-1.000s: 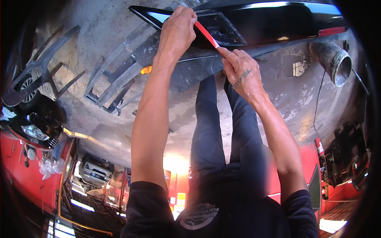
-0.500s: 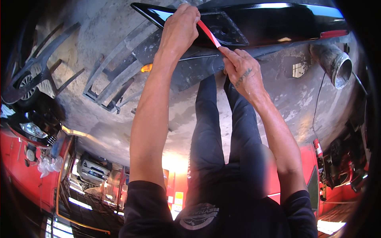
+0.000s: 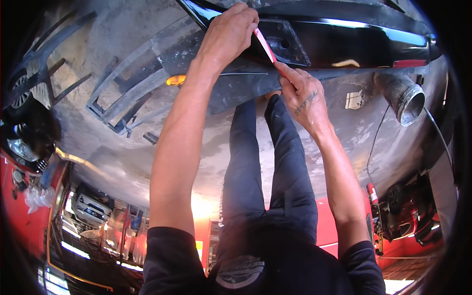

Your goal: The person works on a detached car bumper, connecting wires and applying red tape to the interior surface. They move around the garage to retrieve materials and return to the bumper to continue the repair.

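Observation:
A narrow, flat red strip [image 3: 265, 45], like a strip of tape, is stretched between my two hands at the top of the view. My left hand [image 3: 230, 37] pinches its upper end, fingers closed and partly hidden behind the knuckles. Closed on its lower end is my right hand [image 3: 306, 96]. Behind the strip lies a glossy black car bumper [image 3: 364, 43] with a red reflector [image 3: 410, 63] and a matte recessed plate area [image 3: 292, 45]. A screwdriver with an orange handle [image 3: 175, 80] rests just below, its shaft pointing right.
A dull grey bumper-like part [image 3: 231, 93] lies under the black one. Frame pieces [image 3: 105, 91] are on the floor at left. A metal pipe [image 3: 409, 104] with a cable stands at right. Parked cars [image 3: 91, 209] show near the lower edges.
The view has shifted slightly, so the floor items sit further left. Both hands keep hold of the red strip, which now slants more steeply.

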The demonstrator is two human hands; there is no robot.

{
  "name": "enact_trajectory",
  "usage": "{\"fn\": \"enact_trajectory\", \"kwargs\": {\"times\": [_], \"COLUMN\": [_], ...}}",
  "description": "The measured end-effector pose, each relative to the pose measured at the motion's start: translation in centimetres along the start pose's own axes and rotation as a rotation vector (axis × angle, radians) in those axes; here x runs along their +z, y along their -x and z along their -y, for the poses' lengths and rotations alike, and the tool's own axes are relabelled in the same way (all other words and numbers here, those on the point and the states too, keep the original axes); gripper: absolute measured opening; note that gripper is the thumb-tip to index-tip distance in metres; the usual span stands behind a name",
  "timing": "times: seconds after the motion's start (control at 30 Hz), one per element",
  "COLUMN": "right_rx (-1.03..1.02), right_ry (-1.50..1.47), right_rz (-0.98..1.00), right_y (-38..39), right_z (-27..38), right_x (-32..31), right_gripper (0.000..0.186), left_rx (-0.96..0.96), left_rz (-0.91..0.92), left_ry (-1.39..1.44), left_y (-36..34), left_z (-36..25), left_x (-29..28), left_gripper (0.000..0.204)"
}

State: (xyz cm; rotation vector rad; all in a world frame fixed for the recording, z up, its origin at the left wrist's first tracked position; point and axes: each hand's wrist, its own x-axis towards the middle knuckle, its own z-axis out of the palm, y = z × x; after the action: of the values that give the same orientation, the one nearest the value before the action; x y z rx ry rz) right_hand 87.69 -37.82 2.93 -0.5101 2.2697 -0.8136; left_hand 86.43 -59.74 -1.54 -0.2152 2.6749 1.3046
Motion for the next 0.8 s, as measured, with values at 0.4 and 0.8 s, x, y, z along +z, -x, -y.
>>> {"fn": "enact_trajectory", "kwargs": {"times": [0.4, 0.8], "right_rx": [-0.010, -0.024], "right_ry": [0.053, 0.073], "right_rz": [0.016, 0.046], "right_y": [-0.3, -0.6], "right_z": [0.2, 1.1], "right_x": [-0.1, -1.4], "right_gripper": [0.033, 0.035], "left_rx": [-0.450, -0.371], "left_rz": [-0.121, -0.211], "left_ry": [0.666, 0.512], "left_y": [1.5, 2.1], "left_z": [3.1, 3.2], "left_x": [2.5, 4.5], "left_gripper": [0.026, 0.032]}}
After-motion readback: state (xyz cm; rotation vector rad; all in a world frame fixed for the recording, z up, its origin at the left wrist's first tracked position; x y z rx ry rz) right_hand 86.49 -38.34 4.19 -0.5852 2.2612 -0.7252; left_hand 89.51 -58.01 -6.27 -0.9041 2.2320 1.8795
